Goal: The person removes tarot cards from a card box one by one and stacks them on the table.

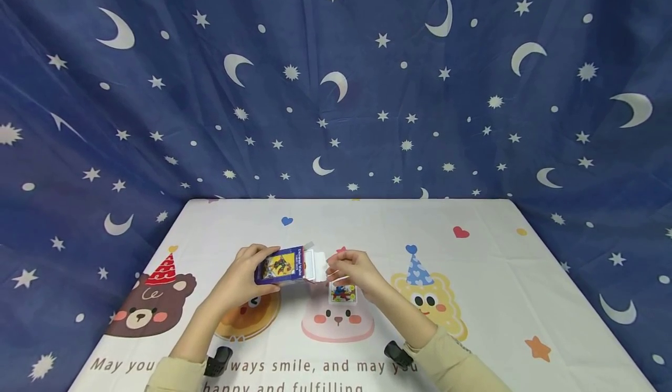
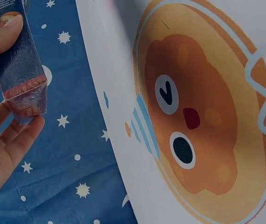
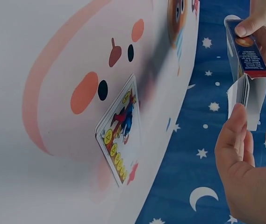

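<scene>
My left hand (image 1: 244, 272) grips a dark blue tarot card box (image 1: 280, 265), thumb and fingers on opposite sides, above the tablecloth. The box's open end faces right, with white flaps (image 1: 320, 266) folded out. In the right wrist view, thin edges of cards (image 3: 246, 93) stick out of that end. A fingertip of my right hand (image 1: 357, 270) rests at those edges, while the thumb stands apart. Below the right hand, a small stack of tarot cards (image 1: 343, 294) lies face up on the cloth. Clear wrap covers the box's closed end (image 2: 27, 100) in the left wrist view.
A white tablecloth (image 1: 493, 287) printed with cartoon animals, hearts and lettering covers the table. Behind it hangs a dark blue curtain (image 1: 367, 147) with moons and stars. Black straps with cameras (image 1: 217, 361) sit at both wrists.
</scene>
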The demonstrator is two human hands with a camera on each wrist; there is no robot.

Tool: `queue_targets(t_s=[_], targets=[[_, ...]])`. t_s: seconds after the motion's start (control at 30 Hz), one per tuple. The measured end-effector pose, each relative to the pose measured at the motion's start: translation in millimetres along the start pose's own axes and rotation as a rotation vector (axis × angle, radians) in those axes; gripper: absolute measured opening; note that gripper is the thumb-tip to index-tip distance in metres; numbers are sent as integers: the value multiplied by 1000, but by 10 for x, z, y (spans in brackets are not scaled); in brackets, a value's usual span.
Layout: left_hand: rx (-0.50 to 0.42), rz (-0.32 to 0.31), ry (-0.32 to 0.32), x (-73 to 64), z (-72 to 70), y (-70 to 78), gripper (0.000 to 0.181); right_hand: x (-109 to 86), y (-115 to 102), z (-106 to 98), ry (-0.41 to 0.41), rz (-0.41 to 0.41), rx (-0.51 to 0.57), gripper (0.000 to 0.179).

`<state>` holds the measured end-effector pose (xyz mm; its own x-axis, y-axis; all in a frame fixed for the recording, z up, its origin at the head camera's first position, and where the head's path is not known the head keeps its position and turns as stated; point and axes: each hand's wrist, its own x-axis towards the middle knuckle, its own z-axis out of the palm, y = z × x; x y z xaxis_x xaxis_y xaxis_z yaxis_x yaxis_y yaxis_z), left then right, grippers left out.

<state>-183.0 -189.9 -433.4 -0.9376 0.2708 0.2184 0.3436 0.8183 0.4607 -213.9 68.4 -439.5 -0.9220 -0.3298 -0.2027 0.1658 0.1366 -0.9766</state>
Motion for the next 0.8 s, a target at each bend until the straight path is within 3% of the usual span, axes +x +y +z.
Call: queue_targets(t_s=[0.3, 0.53, 0.8], targets=[[-11, 18, -33, 14, -19, -50, 75, 37, 7, 72, -21, 10, -42, 23], [-30, 10, -98, 36, -45, -86, 78, 71, 22, 120, -57, 37, -47, 24], [-43, 3, -78, 59, -112, -78, 74, 92, 41, 205, -103, 69, -63, 22]])
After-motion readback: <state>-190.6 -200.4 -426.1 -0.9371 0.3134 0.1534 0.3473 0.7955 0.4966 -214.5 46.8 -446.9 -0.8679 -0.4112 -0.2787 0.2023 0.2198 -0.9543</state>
